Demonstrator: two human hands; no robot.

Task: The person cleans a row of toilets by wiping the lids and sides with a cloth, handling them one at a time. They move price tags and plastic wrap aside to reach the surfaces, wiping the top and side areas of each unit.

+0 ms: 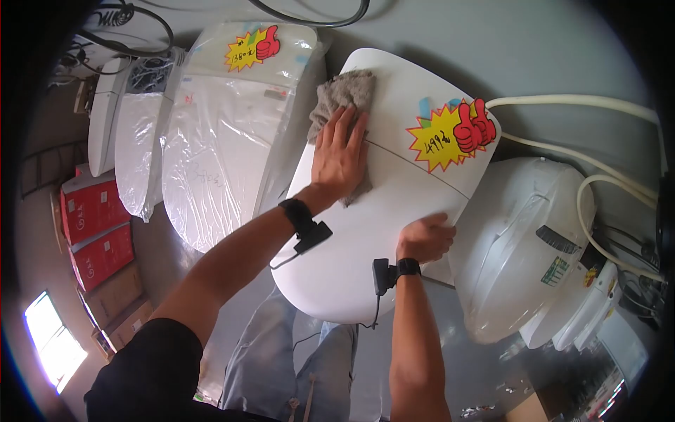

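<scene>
A white toilet (337, 260) with a smooth closed lid stands right before me, its rounded front toward my legs. My left hand (341, 158) lies flat with fingers stretched out, pressing a grey-brown cloth (346, 90) onto the toilet's left side, near the seam between lid and rear section. Part of the cloth shows below the palm too. At the right edge of the lid, my right hand (425, 238) is closed, its fingers curled at the rim; the fingertips are hidden. A yellow starburst price tag (439, 139) with red thumbs-up shapes sits on the rear section.
To the left stands a plastic-wrapped toilet (218, 141) with a similar tag. Another wrapped toilet (524, 239) is close on the right, beside pale hoses (583, 103). Red boxes (95, 228) are stacked at far left. A black cable (316, 21) hangs at the wall.
</scene>
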